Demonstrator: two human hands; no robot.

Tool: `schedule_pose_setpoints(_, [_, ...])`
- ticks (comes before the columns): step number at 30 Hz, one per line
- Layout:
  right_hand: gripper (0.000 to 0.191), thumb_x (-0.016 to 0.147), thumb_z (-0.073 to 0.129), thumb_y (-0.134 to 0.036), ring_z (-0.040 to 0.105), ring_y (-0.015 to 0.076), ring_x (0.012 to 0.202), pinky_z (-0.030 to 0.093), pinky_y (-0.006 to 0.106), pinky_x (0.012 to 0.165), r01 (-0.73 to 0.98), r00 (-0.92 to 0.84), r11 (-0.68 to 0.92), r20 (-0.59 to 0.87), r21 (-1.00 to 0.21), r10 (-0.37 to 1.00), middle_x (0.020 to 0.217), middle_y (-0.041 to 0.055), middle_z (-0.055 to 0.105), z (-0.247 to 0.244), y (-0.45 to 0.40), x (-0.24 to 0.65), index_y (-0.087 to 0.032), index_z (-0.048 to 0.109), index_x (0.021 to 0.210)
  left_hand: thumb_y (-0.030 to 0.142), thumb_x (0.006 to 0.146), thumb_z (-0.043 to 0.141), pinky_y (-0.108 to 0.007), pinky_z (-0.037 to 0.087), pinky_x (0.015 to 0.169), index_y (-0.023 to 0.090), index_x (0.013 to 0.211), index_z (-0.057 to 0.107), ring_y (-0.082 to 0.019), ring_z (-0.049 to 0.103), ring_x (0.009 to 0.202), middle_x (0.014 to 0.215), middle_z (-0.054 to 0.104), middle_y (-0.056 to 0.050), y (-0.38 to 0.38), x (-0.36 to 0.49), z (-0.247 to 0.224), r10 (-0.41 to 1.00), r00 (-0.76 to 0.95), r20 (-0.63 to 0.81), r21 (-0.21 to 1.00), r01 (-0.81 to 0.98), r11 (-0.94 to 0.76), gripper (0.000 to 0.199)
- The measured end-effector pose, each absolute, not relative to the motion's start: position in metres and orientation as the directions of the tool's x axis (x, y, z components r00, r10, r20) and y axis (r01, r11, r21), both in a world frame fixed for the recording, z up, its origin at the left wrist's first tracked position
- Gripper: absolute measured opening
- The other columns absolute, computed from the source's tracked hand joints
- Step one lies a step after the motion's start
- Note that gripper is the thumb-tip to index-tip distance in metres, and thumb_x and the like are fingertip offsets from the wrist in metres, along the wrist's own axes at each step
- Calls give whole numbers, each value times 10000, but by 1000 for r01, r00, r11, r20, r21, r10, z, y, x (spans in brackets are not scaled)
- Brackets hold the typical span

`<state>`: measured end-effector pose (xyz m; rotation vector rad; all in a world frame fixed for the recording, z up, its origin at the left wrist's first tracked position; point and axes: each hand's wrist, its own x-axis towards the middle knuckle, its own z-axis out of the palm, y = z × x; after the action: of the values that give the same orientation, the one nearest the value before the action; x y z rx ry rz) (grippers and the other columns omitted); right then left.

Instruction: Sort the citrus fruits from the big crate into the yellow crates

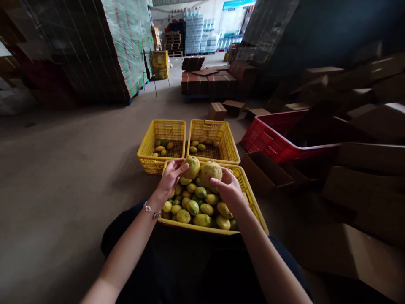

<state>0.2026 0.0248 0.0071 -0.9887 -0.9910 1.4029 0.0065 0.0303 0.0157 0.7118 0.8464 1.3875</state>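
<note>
Yellow crate (202, 229) below left hand (169, 179) and right hand (229, 188) | grips smaller, greener fruit (191, 168) with left hand | grips larger, paler fruit (210, 172) with right hand, just beside left hand | could drop either onto piled fruit (193, 207) below hands through slack hold; could bruise both by knocking together

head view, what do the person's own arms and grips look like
The left grip and right grip are bare five-fingered hands, without gloves. The slender left forearm and right forearm show no sleeves. A thin, silver-coloured chain bracelet with small charms circles the left wrist; none shows on the right.
</note>
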Motion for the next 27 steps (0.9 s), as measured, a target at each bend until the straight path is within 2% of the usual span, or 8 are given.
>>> schedule_pose_setpoints(4, [461,610,939,-421,733,232,880,573,349,817,-328,-91,-88,-61,-940,994,974,30,807,10,22,206,-240,765,997,434,673,936,-243,525,735,173,893,699,-185,703,886,878,738,-25,31,6,12,981,-11,-196,832,-532,160,416])
schedule_pose_setpoints(7, [473,626,923,-429,737,232,877,577,336,788,-319,-75,-94,-74,-943,994,1011,50,811,12,21,206,-227,773,1027,409,736,899,-211,512,654,180,916,739,-180,698,889,899,747,-31,31,7,12,967,-53,-247,846,-499,189,333])
schedule_pose_setpoints(12, [426,588,955,-440,738,201,765,597,305,689,-363,-22,-134,-135,-922,991,902,30,801,12,23,205,-232,768,910,410,866,797,-274,597,715,177,953,771,-221,717,972,1051,775,-69,32,11,13,944,-171,-282,878,-443,182,250])
schedule_pose_setpoints(16, [456,506,997,-423,711,172,615,613,301,613,-456,-30,-179,-187,-872,982,772,-10,771,15,25,201,-250,738,839,503,908,738,-304,615,750,173,927,751,-246,731,983,990,778,-77,30,15,10,929,-220,-296,888,-422,183,331])
schedule_pose_setpoints(19, [458,489,993,-436,700,157,564,623,296,587,-471,-72,-217,-208,-855,976,777,-31,775,20,25,199,-260,724,816,567,848,784,-298,606,763,174,983,740,-235,731,945,998,775,-84,27,17,8,963,-139,-230,903,-400,158,418])
schedule_pose_setpoints(22, [421,515,967,-462,701,163,582,626,296,564,-463,-80,-220,-207,-858,975,782,-31,768,22,25,198,-261,714,785,443,677,952,-312,597,828,185,1024,683,-203,719,908,1011,759,-65,25,19,6,964,-164,-211,924,-355,142,508])
schedule_pose_setpoints(24, [388,572,939,-486,727,189,664,636,308,592,-423,-87,-202,-183,-883,979,807,-15,769,21,24,198,-258,727,804,372,608,998,-354,596,894,197,1018,646,-201,721,914,997,748,-49,23,21,6,958,-167,-232,921,-355,161,568])
schedule_pose_setpoints(27, [392,650,905,-515,763,246,859,649,339,679,-371,-113,-184,-153,-910,982,910,23,792,19,23,197,-246,759,895,414,640,980,-413,604,927,203,969,642,-232,728,950,1002,746,-54,21,24,8,965,-75,-251,891,-407,200,516])
